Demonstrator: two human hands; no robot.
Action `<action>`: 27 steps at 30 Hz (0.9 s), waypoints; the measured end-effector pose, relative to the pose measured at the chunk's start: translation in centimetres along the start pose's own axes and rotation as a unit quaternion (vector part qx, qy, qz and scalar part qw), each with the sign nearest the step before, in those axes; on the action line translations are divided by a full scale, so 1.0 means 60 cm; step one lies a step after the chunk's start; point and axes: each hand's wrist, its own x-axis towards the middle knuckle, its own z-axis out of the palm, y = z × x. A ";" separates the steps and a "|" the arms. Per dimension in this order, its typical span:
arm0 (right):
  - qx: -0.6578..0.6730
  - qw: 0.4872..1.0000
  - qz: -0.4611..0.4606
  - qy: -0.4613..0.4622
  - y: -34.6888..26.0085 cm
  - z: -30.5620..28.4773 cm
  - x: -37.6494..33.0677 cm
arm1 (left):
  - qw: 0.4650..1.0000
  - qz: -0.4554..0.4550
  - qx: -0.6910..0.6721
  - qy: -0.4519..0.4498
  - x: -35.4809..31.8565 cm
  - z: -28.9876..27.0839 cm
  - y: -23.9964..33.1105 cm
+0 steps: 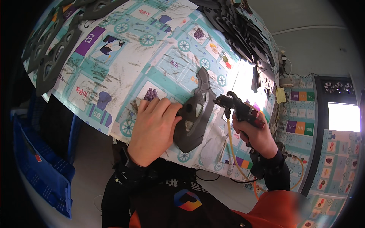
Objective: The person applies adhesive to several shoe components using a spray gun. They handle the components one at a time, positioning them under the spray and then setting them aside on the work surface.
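A dark grey curved part (207,112) with several cutouts lies on the covered table in front of me. My left hand (156,125) is closed at its left edge, thumb and fingertips pinching the rim. To the right of the part, my right hand (258,133) is wrapped round the grip of a black spray gun (237,107). The gun's nozzle end points left toward the part, with a small gap between them. From under the gun's front a yellow hose (230,142) hangs down past the table edge.
More dark grey parts lie spread at the far left (57,62) and heaped along the far right of the table (237,30). The table (125,62) wears a printed, streaked paper cover. Below its left edge stands a blue plastic crate (42,171). A window (344,117) is at the right.
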 end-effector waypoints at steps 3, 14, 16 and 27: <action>0.009 1.000 -0.023 0.003 -0.002 0.004 0.002 | 1.000 -0.007 -0.007 -0.002 -0.001 -0.002 0.001; 0.004 0.999 -0.033 -0.018 -0.023 0.014 0.007 | 1.000 -0.008 -0.006 0.002 -0.001 -0.001 0.002; 0.001 0.999 -0.038 -0.017 -0.025 0.016 0.008 | 1.000 -0.010 -0.009 0.002 -0.001 0.000 0.002; -0.009 0.999 -0.043 -0.023 -0.027 0.027 0.007 | 1.000 -0.008 -0.011 0.009 -0.003 0.000 0.000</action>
